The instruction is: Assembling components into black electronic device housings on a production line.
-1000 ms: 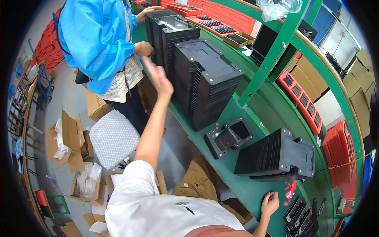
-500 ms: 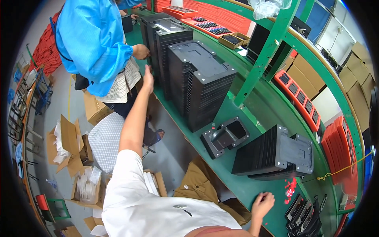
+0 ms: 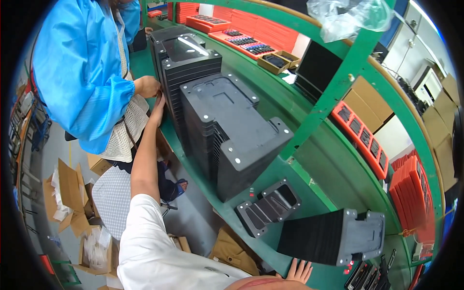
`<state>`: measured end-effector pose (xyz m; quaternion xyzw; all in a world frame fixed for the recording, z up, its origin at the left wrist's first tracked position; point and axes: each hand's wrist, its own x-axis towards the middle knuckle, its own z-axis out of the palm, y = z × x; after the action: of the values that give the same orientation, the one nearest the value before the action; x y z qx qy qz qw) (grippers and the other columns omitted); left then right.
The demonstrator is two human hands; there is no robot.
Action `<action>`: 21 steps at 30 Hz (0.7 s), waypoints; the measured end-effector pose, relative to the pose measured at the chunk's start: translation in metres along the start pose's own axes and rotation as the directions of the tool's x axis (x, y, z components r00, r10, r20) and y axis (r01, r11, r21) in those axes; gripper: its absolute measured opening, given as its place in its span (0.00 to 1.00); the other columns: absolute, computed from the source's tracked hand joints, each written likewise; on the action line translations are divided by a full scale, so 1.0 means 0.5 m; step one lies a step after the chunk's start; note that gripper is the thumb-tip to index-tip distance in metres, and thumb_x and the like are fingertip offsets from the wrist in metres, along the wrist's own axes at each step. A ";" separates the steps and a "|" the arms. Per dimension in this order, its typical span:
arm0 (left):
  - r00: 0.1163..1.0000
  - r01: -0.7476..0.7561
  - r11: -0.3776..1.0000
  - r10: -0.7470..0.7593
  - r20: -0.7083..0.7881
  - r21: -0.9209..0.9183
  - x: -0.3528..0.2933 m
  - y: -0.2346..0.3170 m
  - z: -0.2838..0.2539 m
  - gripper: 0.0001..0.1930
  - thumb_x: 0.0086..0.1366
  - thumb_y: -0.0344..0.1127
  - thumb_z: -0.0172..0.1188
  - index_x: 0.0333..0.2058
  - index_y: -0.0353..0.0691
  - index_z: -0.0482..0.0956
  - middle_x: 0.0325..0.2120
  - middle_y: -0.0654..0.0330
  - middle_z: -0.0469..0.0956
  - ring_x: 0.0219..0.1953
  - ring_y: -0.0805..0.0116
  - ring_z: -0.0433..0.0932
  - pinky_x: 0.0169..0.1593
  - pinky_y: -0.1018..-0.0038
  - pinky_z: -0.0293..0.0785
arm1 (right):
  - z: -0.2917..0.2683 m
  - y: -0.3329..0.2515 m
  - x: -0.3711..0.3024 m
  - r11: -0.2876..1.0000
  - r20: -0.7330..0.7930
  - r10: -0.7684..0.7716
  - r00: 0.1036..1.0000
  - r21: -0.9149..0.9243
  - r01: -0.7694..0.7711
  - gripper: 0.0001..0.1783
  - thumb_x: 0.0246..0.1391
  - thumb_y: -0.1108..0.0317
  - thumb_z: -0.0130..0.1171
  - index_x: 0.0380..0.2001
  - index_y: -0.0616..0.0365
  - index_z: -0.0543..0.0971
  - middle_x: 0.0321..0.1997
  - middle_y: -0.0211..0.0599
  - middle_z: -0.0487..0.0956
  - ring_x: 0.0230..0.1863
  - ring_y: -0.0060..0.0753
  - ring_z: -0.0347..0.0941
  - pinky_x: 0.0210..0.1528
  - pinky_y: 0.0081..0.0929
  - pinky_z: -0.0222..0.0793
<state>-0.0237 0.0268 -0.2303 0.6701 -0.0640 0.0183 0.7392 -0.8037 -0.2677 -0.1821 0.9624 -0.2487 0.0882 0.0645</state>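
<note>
Tall stacks of black plastic trays (image 3: 227, 125) stand in a row on the green workbench (image 3: 309, 159). My left hand (image 3: 157, 108) reaches far forward and rests flat against the near side of the tray stack (image 3: 186, 58), fingers together, holding nothing. My right hand (image 3: 298, 271) lies flat on the bench's front edge, fingers spread, just below a stack of black trays lying on its side (image 3: 333, 237). A single black tray (image 3: 267, 207) lies between the stacks. A co-worker in a blue coat (image 3: 82, 72) stands at the left; that person's hand (image 3: 147, 87) touches the same stack.
A green steel post (image 3: 333, 82) rises from the bench. Red trays (image 3: 360, 130) with small black parts line the back. Open cardboard boxes (image 3: 72, 193) and a padded stool (image 3: 112, 198) stand on the floor at left. A brown garment (image 3: 232, 251) hangs below the bench.
My left hand has gone from raised in the air to pressed against the tray stack. My right hand has opened flat on the bench edge. My head has moved closer to the stacks.
</note>
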 end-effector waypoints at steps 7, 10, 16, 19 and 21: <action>0.969 0.074 0.980 -0.026 0.248 -0.187 -0.012 0.031 -0.009 0.42 0.74 0.38 0.57 0.77 0.48 0.40 0.75 0.61 0.50 0.74 0.67 0.54 0.72 0.71 0.54 | 0.016 0.008 -0.011 0.971 0.344 0.216 0.914 0.022 -0.237 0.50 0.41 0.43 0.70 0.66 0.57 0.70 0.66 0.61 0.67 0.69 0.72 0.56 0.74 0.67 0.44; 0.978 0.108 0.985 -0.081 0.194 -0.134 -0.037 0.058 0.034 0.41 0.74 0.37 0.58 0.76 0.46 0.43 0.75 0.62 0.52 0.73 0.67 0.56 0.71 0.71 0.56 | 0.028 0.008 -0.018 0.973 0.355 0.202 0.913 0.032 -0.228 0.50 0.41 0.44 0.71 0.66 0.59 0.69 0.66 0.62 0.67 0.69 0.72 0.57 0.73 0.68 0.44; 0.982 0.161 0.987 -0.158 0.105 -0.021 -0.039 0.083 0.083 0.35 0.75 0.40 0.57 0.74 0.43 0.52 0.72 0.61 0.58 0.70 0.66 0.61 0.70 0.71 0.58 | 0.007 -0.011 -0.014 0.971 0.329 0.200 0.923 0.057 -0.231 0.49 0.42 0.47 0.71 0.65 0.62 0.69 0.65 0.62 0.67 0.68 0.72 0.58 0.72 0.67 0.46; 0.981 0.166 0.985 -0.159 0.110 -0.051 -0.001 0.071 0.077 0.34 0.75 0.42 0.56 0.73 0.42 0.54 0.70 0.60 0.60 0.69 0.66 0.62 0.69 0.71 0.59 | 0.000 -0.021 -0.003 0.965 0.330 0.201 0.922 0.096 -0.245 0.46 0.43 0.50 0.71 0.63 0.63 0.70 0.65 0.62 0.68 0.67 0.72 0.60 0.71 0.66 0.49; 0.981 0.171 0.983 -0.163 0.104 -0.073 0.003 0.048 0.084 0.33 0.75 0.43 0.55 0.72 0.42 0.55 0.69 0.60 0.61 0.68 0.66 0.63 0.69 0.71 0.60 | -0.001 -0.026 -0.001 0.968 0.312 0.196 0.929 0.091 -0.235 0.45 0.43 0.50 0.71 0.62 0.63 0.71 0.64 0.62 0.68 0.66 0.71 0.60 0.70 0.65 0.50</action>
<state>-0.0278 -0.0128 -0.2023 0.6425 -0.0440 -0.0791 0.7609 -0.7980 -0.2562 -0.1829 0.9334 -0.3539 -0.0371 -0.0455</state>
